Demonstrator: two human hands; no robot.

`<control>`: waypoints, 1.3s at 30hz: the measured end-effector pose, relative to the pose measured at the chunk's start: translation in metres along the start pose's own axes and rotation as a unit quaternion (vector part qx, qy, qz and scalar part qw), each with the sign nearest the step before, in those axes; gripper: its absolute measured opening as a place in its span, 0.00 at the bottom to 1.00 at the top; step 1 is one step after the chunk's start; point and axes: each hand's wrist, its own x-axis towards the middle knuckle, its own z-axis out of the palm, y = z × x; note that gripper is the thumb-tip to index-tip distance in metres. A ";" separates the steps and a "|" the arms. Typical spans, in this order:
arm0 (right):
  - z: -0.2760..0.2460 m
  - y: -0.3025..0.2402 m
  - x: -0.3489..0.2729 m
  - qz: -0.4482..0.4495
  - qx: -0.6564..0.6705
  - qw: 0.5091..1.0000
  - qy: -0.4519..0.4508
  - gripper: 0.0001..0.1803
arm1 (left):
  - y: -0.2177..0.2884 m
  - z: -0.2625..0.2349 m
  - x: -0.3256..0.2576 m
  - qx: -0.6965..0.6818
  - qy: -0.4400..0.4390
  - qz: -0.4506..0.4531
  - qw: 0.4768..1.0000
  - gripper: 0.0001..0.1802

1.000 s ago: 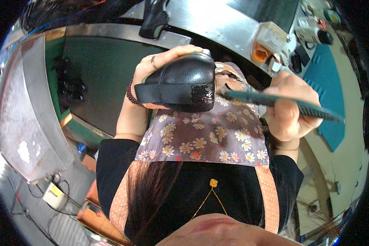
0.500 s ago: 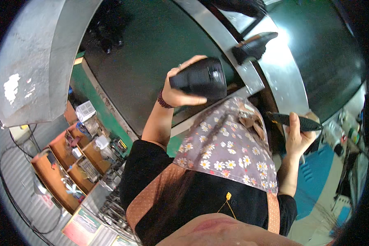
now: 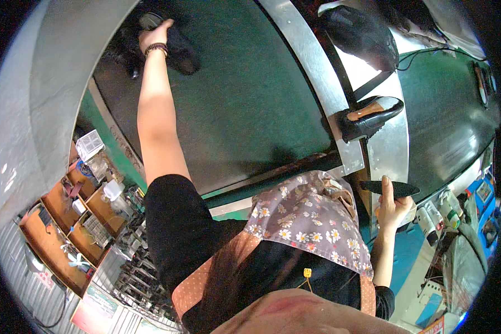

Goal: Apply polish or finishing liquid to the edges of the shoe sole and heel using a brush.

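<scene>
My left arm stretches to the far left over the dark green conveyor belt (image 3: 245, 83). At its end my left hand (image 3: 155, 40) is closed around a black shoe (image 3: 150, 21), only partly visible among other dark shoes (image 3: 183, 55) on the belt. Close to my body on the right, my right hand (image 3: 394, 207) grips a thin black shoe sole (image 3: 405, 190), with the thumb laid over it. A black shoe with a tan lining (image 3: 376, 116) lies on its side on the metal rail, beyond my right hand.
A metal rail (image 3: 300, 39) edges the belt, with a second belt (image 3: 451, 128) to the right. At the far right of the rail is a dark mesh-covered thing (image 3: 362, 36). A wooden compartment shelf (image 3: 55, 222) stands at left, below a grey metal hood (image 3: 33, 100).
My left hand has carried the black shoe from near my apron to the far left of the belt. The right hand still grips the sole, now seen flatter.
</scene>
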 end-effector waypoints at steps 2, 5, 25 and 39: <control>-0.003 -0.004 -0.002 0.012 -0.035 0.999 -0.018 0.10 | -0.010 0.015 0.013 0.058 0.012 0.006 0.998 0.56; -0.002 -0.010 -0.009 -0.032 -0.054 0.998 -0.016 0.08 | -0.034 0.045 0.017 0.080 0.057 -0.113 0.989 0.58; -0.031 0.064 -0.074 0.034 0.145 0.972 0.180 0.11 | 0.073 0.140 -0.422 0.057 -0.348 0.539 0.765 0.53; -0.015 0.243 -0.086 0.202 0.239 0.844 0.435 0.16 | 0.028 0.167 -0.429 -0.299 -0.762 -0.226 0.528 0.32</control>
